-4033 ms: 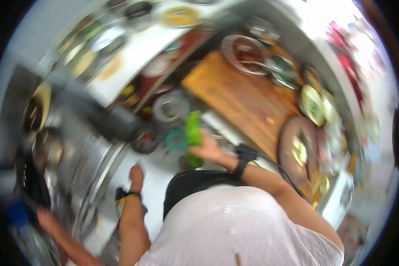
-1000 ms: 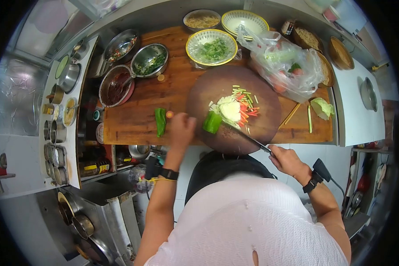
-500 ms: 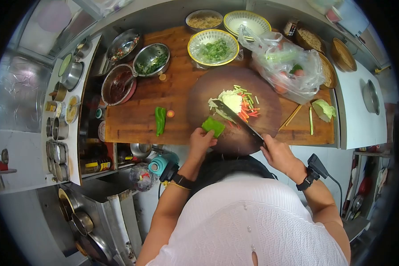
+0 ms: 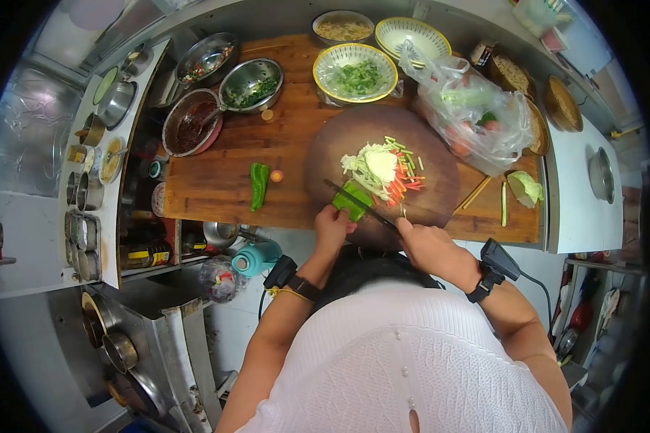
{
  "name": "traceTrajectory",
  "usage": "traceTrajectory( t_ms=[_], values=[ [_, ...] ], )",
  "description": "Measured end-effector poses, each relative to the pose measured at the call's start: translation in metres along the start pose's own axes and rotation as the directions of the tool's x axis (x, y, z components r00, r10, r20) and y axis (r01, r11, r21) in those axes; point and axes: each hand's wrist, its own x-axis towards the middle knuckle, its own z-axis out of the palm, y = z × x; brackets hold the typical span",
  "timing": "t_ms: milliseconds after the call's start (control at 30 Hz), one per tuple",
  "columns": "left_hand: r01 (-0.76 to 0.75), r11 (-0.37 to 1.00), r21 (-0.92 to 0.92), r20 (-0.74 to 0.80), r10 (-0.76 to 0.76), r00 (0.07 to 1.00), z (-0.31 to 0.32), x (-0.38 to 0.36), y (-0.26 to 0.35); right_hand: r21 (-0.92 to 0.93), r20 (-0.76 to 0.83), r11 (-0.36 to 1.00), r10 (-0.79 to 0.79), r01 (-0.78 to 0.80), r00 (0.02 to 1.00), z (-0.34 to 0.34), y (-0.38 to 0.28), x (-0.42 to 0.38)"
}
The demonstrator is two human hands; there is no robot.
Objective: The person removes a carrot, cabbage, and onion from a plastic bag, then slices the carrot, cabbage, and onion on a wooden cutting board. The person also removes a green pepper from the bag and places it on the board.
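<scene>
A flat piece of green pepper (image 4: 349, 210) lies near the front edge of the round chopping board (image 4: 332, 148). My left hand (image 4: 331, 229) has its fingers closed on the pepper's near side. In my right hand (image 4: 439, 252) is the handle of a knife (image 4: 373, 211), whose dark blade lies slantwise across the pepper, close to my left fingertips. Whether the edge has cut in cannot be seen. Just beyond the blade sits a pile of shredded cabbage (image 4: 375, 167), with orange-red strips (image 4: 397, 190) and short green stalk pieces (image 4: 409, 160) at its right.
Left of the board lie a whole green pepper (image 4: 259, 186) and a carrot end (image 4: 276, 175). A bowl of chopped greens (image 4: 354, 74) and a plastic bag of vegetables (image 4: 477, 115) stand behind. Chopsticks (image 4: 473, 193) and a cabbage chunk (image 4: 525, 189) are at right.
The knife has moved left and toward me, from beside the cabbage pile onto the green pepper. My right hand has shifted left with it. The camera view has shifted slightly.
</scene>
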Motion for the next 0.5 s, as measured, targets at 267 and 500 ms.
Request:
traceTrajectory(
  t_ms=[267,500],
  values=[
    [0.045,0.999,0.017,0.017,-0.046,0.999,-0.002,-0.004,0.008,-0.069,-0.053,0.997,-0.03,0.026,0.998,0.038,0.002,0.039],
    [-0.079,0.686,0.723,-0.029,0.144,0.989,-0.019,-0.029,0.026,0.022,-0.132,1.0,0.016,-0.013,0.991,0.028,0.01,0.032]
  ],
)
